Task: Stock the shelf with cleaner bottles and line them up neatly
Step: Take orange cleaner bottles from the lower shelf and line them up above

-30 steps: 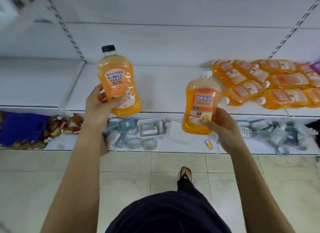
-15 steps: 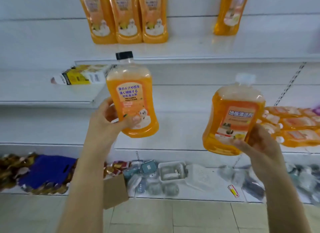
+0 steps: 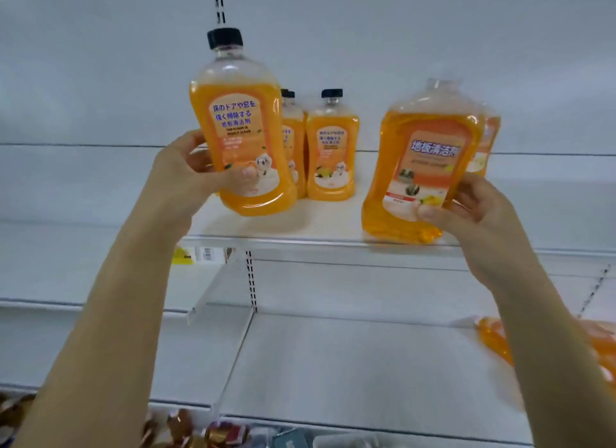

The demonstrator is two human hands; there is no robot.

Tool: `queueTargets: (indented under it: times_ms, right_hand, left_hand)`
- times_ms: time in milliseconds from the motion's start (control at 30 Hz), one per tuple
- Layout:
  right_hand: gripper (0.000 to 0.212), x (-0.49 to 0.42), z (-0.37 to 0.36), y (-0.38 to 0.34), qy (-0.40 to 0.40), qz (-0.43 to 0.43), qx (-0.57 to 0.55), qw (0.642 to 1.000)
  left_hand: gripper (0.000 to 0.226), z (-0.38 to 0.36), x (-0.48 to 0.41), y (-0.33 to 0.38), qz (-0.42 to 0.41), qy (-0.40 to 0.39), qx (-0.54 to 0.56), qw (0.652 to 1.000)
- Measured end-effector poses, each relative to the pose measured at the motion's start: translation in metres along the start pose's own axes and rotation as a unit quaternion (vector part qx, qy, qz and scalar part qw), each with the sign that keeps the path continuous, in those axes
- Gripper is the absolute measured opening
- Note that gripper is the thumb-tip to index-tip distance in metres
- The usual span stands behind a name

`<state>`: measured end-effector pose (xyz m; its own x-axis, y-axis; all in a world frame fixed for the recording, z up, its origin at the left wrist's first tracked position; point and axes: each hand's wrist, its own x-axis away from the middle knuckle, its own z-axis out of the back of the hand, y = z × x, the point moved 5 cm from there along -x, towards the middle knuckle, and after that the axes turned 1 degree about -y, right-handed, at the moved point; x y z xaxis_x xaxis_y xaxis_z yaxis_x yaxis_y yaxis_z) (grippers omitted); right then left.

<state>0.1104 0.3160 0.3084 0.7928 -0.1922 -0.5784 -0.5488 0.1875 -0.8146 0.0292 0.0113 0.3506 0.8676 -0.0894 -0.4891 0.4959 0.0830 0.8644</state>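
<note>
My left hand (image 3: 196,177) grips a black-capped orange cleaner bottle (image 3: 241,124), held upright just above the front of the upper white shelf (image 3: 326,227). In my right hand (image 3: 466,211) is a wider orange bottle (image 3: 423,161) with a clear cap; its base is at the shelf's front edge. Behind the left bottle, standing orange bottles (image 3: 331,147) form a row on the shelf. Another orange bottle (image 3: 490,140) peeks out behind the right one.
A lower white shelf (image 3: 350,364) holds orange refill pouches (image 3: 593,344) at its right end. A yellow box (image 3: 186,256) lies under the upper shelf at left. Wrapped items (image 3: 200,431) sit on the bottom shelf. A slotted upright (image 3: 250,281) divides the bays.
Both hands have risen with their bottles to the upper shelf, and my view has tilted up. The right bottle now reaches the shelf's front edge.
</note>
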Motion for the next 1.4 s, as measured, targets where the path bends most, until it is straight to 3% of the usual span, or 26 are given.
queueTargets:
  times_ms: [367,633,767,900,1000,1100,1233,1400]
  right_hand:
    - [0.060,-0.075,-0.067,0.037,-0.081,-0.024,-0.017,0.996]
    - [0.068,-0.076,-0.113,0.050,-0.096,-0.088,0.015,0.991]
    - [0.065,-0.073,-0.119,0.048,-0.097,-0.098,0.030,0.990]
    - [0.072,-0.074,-0.124,0.035,-0.117,-0.088,0.101,0.984]
    - [0.067,-0.080,-0.125,0.028,-0.090,-0.079,0.118,0.986]
    - [0.066,-0.082,-0.123,0.027,-0.076,-0.095,0.123,0.985]
    - [0.072,-0.080,-0.110,0.025,-0.060,-0.109,0.130,0.984]
    - [0.081,-0.076,-0.064,0.020,-0.054,-0.115,0.148,0.981]
  left_hand:
    - [0.073,0.036,-0.067,-0.069,0.058,-0.008,-0.047,0.997]
    - [0.075,0.045,-0.092,-0.090,0.026,-0.049,-0.099,0.994]
    - [0.065,0.044,-0.101,-0.097,0.009,-0.078,-0.117,0.990]
    - [0.097,0.046,-0.100,-0.093,-0.013,-0.060,-0.168,0.984]
    - [0.103,0.055,-0.087,-0.066,-0.146,0.029,-0.270,0.951]
    - [0.068,0.051,-0.073,-0.028,-0.320,0.065,-0.287,0.900]
    - [0.038,0.005,-0.072,-0.002,-0.402,-0.056,-0.325,0.854]
    - [0.032,-0.059,-0.078,0.008,-0.428,-0.169,-0.407,0.789]
